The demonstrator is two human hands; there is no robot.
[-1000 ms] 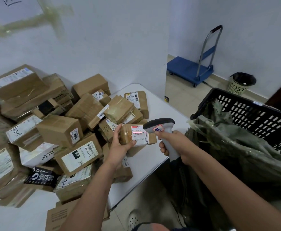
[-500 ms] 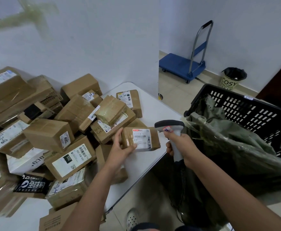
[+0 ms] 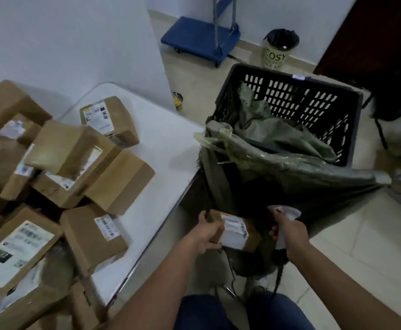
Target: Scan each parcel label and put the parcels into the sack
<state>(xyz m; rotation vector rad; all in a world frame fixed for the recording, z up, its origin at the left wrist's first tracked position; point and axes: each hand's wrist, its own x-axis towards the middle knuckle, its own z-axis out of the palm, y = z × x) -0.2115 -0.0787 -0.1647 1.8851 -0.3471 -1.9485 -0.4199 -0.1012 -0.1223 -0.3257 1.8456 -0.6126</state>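
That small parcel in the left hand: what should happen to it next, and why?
Probably lower it into the green sack and let go. The left hand grips the parcel off the table, beside the sack, while the right hand holds the scanner aside.

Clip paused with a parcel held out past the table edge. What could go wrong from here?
1. The left hand holds the parcel by one end, low beside the sack; released here, it may drop to the floor.
2. The sack's mouth sags, partly folded into the black basket, so the parcel could catch on its edge.
3. The right hand grips the scanner, so it cannot easily hold the sack open.
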